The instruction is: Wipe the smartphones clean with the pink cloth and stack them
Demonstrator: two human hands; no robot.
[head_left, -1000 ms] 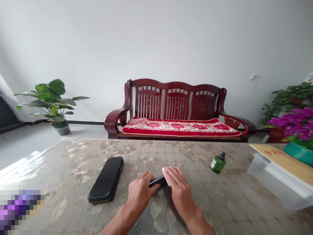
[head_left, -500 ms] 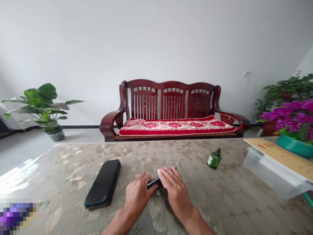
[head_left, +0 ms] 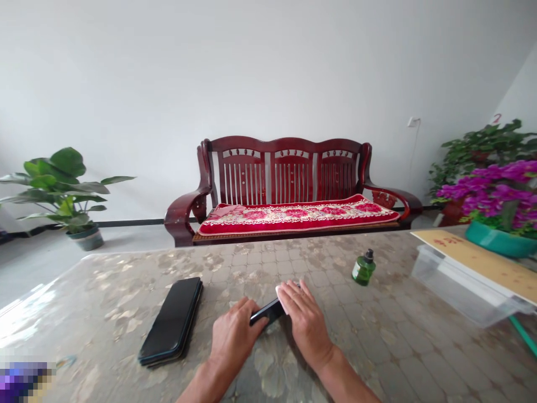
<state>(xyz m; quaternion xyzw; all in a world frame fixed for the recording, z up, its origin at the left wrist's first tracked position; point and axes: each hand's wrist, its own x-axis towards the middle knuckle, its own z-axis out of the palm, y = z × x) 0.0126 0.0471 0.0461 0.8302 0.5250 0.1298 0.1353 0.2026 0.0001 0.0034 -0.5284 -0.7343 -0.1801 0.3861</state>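
Note:
My left hand [head_left: 235,331] grips the left end of a dark, glossy phone [head_left: 272,311], which is tilted and seen nearly edge-on. Against the phone's right part my right hand [head_left: 308,319] presses a small white tissue [head_left: 282,296], most of it hidden under the fingers. That hand also covers the phone's far end. Left of my hands, a black phone [head_left: 173,320] in a dark case lies flat on the table. A small green bottle [head_left: 363,270] with a black cap stands farther off to the right.
A clear, patterned cover lies over the table [head_left: 235,263]. At the right are a clear plastic box [head_left: 453,288], a tan board [head_left: 474,257] on it, and purple flowers [head_left: 499,193] in a teal pot. A wooden bench [head_left: 289,148] stands beyond; a blurred purple item [head_left: 20,383] is at lower left.
My right hand has slid a little to the right along the phone with the tissue, baring more of its surface. The view has turned slightly right.

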